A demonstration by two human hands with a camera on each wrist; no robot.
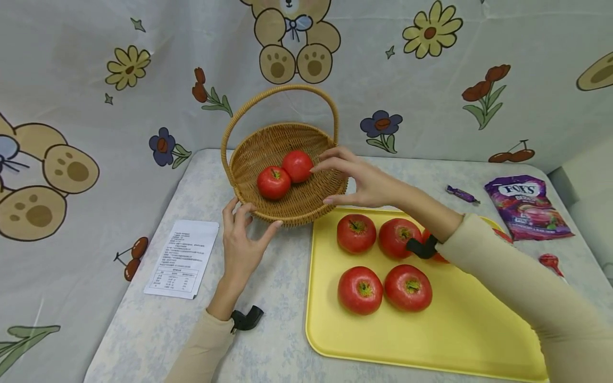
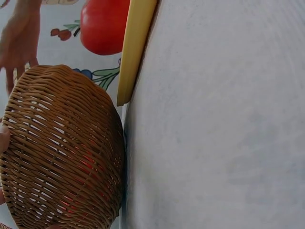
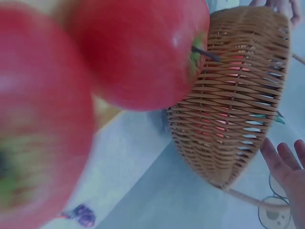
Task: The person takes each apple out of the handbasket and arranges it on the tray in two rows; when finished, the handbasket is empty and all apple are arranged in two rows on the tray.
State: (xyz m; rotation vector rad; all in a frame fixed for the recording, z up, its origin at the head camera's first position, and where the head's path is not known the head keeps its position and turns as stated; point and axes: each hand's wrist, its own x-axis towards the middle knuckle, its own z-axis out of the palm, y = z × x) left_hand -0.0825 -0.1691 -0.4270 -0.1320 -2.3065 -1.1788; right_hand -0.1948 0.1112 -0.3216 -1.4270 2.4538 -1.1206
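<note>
While the far-right bag (image 1: 529, 210) reads FOX'S in the head view, the spread left hand (image 1: 243, 243) touches the near-left rim of the basket (image 1: 261, 141); the right hand (image 1: 366, 183) arches at its right, fingers parted. The basket sits far, opening tilted near, long axis unclear. Left wrist: its wicker wall (image 2: 62, 148). Right wrist: apples (image 3: 143, 52) alongside.

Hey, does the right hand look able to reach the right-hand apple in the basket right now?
Most likely yes: the right hand looks empty at the basket rim, close to that apple, and the handle arches up behind.
</note>
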